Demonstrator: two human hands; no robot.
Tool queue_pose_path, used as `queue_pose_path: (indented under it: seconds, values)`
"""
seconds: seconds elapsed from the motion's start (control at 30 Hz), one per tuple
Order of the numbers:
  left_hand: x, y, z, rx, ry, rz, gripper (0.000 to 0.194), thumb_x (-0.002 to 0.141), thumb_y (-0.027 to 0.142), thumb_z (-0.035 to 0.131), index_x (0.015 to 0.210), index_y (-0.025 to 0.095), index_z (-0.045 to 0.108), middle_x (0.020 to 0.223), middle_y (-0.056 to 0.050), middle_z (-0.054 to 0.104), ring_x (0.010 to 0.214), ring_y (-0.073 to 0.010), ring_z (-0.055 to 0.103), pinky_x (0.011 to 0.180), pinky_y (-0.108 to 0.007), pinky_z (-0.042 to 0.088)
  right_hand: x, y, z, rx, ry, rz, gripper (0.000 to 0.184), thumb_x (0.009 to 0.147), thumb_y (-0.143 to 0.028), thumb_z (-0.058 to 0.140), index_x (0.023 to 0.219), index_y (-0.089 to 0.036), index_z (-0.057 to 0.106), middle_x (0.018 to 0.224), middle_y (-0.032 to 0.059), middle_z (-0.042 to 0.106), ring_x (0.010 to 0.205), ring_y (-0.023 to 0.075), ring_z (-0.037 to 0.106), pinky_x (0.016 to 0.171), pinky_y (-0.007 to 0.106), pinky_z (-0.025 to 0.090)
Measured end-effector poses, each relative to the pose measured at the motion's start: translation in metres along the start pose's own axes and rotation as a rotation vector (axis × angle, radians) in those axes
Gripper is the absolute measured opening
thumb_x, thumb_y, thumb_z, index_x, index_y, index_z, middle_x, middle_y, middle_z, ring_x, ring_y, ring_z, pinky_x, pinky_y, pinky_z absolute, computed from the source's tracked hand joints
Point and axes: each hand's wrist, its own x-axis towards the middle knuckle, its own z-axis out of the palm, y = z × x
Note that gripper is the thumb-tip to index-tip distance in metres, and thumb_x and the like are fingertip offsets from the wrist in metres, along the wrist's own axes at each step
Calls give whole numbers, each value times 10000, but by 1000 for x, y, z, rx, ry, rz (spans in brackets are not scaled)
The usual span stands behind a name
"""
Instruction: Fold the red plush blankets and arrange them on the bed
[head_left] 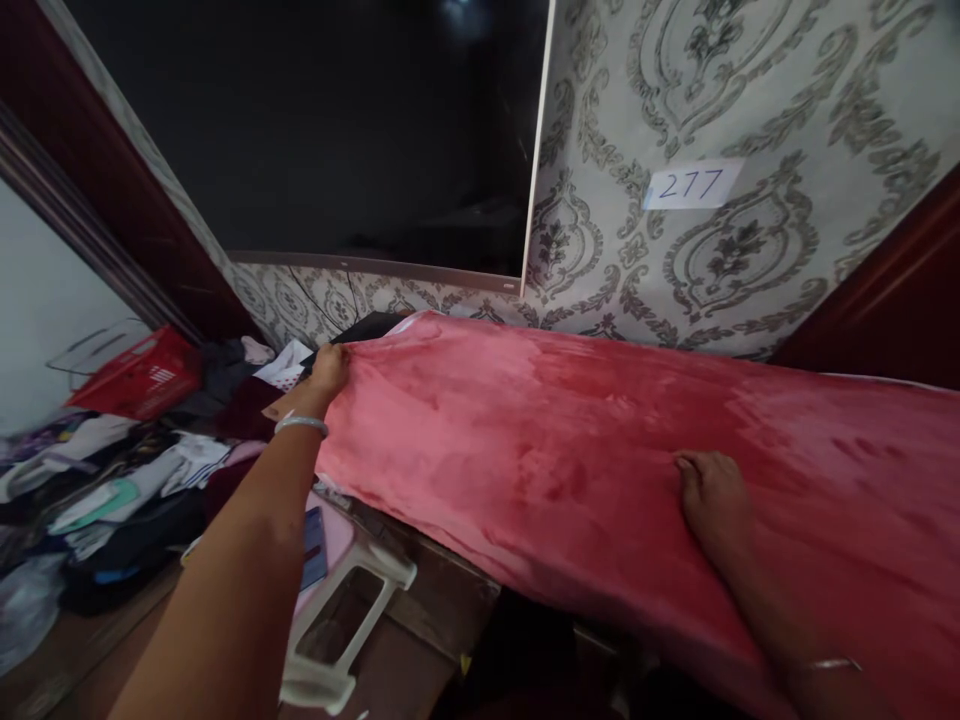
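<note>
Red cloth [525, 430] spread across the middle and right of the frame

The cloth reaches from left of centre to the right edge of the frame, mottled in pink and deeper red, its near edge slanting down toward the lower right. The left hand [330, 368], left of centre, is closed on its far left corner, so nearly all of the fabric lies to the right of that hand. The right hand [716, 500], right of centre, is narrow, thumb and finger pinching the cloth's surface; the fabric extends on every side of it. (A pale bracelet [301, 425] circles the left wrist, and a thin bangle [829, 663] the right.)

Beyond the far edge, patterned wallpaper [600, 230] carries a paper label [694, 185] reading 277 at the upper right, beside a dark television screen [337, 120]. At the left, well apart from the right hand, a red basket [146, 375] sits by heaped clothes [150, 490]. A white plastic frame [319, 682] stands at lower left of centre, below the cloth's near edge.
</note>
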Motion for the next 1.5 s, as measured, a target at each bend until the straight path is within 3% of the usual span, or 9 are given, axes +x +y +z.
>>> queue_pose_path:
  seconds: [0.23,0.4,0.6,0.73,0.87,1.23,1.5]
  values:
    - [-2,1,-13,-95,104,20,76,766,165,494,734,233,486,875,-120,568,967,-319,608,983,-512,516,3,-7,-6,1,76,64,322,966,-409,375,823,-227,600,809,115,649,795,285,571,759,442,469]
    - [-3,3,-25,-150,160,27,124,732,154,515,706,245,435,958,-122,578,1012,-289,602,1033,-490,506,3,-6,-7,22,110,68,302,959,-403,386,831,-225,594,808,110,640,791,282,561,755,436,458]
    - [-9,2,-40,-196,158,29,96,713,159,494,671,243,476,862,-109,607,1011,-301,616,1041,-507,503,2,-4,-9,66,85,76,298,951,-400,395,842,-220,605,818,108,638,804,283,569,773,443,464]
    - [-17,3,-48,-231,191,36,61,707,174,500,710,234,509,983,-120,655,1112,-302,603,1103,-499,462,2,-7,-13,80,71,88,305,945,-407,392,829,-223,605,824,112,648,810,284,584,792,449,475]
    - [-27,3,-54,-258,191,15,64,710,197,511,746,234,550,889,-96,667,968,-292,636,1025,-493,514,2,-10,-19,86,74,87,324,949,-416,387,826,-219,613,821,115,661,805,284,595,779,447,479]
    - [-46,7,-72,-325,185,-38,130,766,216,492,834,195,601,978,-103,689,996,-270,651,1008,-453,516,5,-14,-49,93,46,37,288,941,-404,406,863,-226,618,829,102,670,809,281,605,765,421,470]
    - [-69,10,-99,-345,222,-15,165,797,212,497,900,206,626,1014,-79,713,980,-229,655,986,-402,523,12,-22,-77,46,0,72,296,904,-451,396,816,-239,583,819,137,666,815,326,602,764,450,456]
